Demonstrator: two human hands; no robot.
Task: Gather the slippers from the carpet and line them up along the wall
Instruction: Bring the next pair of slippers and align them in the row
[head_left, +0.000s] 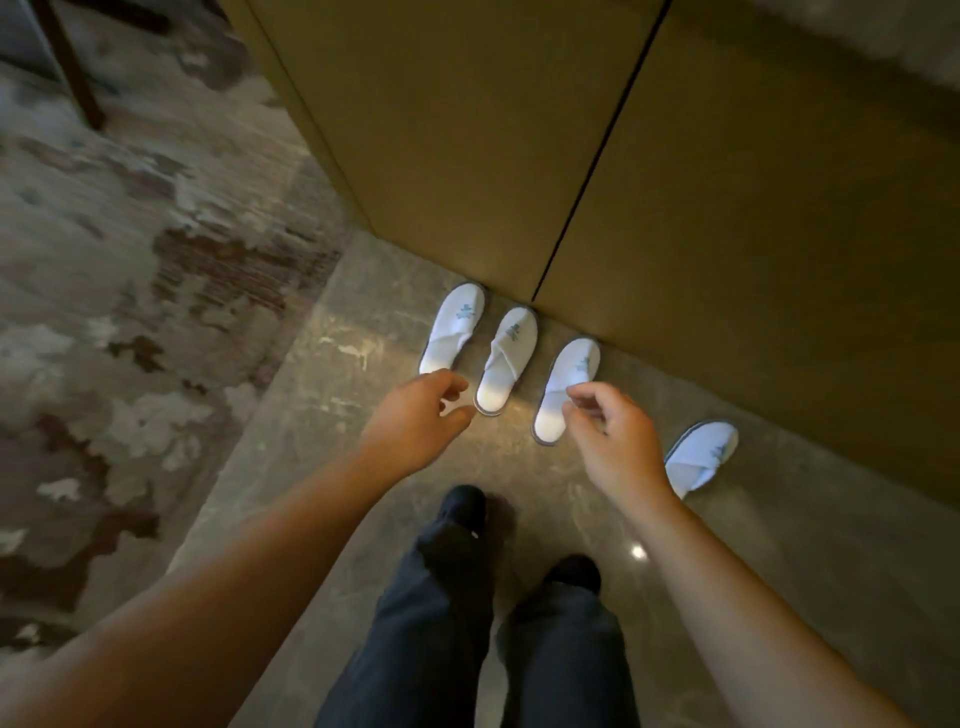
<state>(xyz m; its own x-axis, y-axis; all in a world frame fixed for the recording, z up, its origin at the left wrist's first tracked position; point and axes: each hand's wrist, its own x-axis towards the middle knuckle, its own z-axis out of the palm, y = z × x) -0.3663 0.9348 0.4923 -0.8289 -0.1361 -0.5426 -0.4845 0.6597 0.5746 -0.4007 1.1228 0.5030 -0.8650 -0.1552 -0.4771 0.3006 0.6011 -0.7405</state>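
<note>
Four white slippers (506, 358) with blue crests, toes to wall (467, 130), both hands' fingers (582, 395) released

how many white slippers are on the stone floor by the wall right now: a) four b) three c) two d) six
a) Four: three slippers sit toes to the wall, at and, and a fourth slipper lies apart to the right, partly behind the right hand's wrist.
</note>
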